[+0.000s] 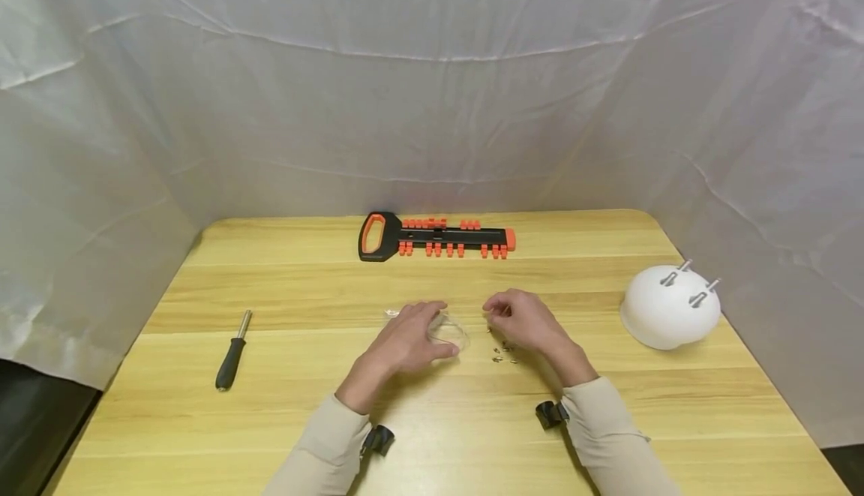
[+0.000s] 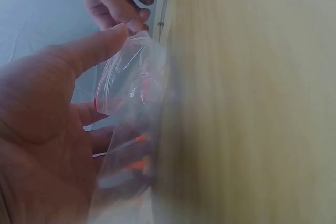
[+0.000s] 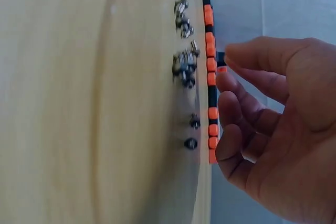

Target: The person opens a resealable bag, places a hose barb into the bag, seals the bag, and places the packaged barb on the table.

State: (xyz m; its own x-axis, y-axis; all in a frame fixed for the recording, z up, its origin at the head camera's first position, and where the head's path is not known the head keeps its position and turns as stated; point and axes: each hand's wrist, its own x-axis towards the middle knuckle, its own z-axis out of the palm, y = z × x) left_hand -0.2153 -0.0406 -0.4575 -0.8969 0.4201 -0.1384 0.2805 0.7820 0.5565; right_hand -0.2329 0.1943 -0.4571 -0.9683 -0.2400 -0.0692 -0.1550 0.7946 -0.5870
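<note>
My left hand [image 1: 405, 337] holds a clear zip bag [image 2: 134, 77] with a red line along its mouth. The thumb lies at the bag's upper edge, with the other fingers partly hidden behind the film. To the right, my right hand [image 1: 529, 321] hovers beside several small shiny metal pieces [image 1: 505, 347], whose exact kind is too small to tell. In the right wrist view its fingers [image 3: 239, 111] are loosely bent, thumb and forefinger slightly apart, with nothing visible between them.
Toward the back lies a black rack [image 1: 455, 236] with orange clips and a loop handle. A black-handled driver [image 1: 232, 361] lies at the left. On the right sits a white rounded object [image 1: 664, 312] with metal prongs on top. Pale cloth [image 1: 432, 106] surrounds the wooden table [image 1: 445, 436].
</note>
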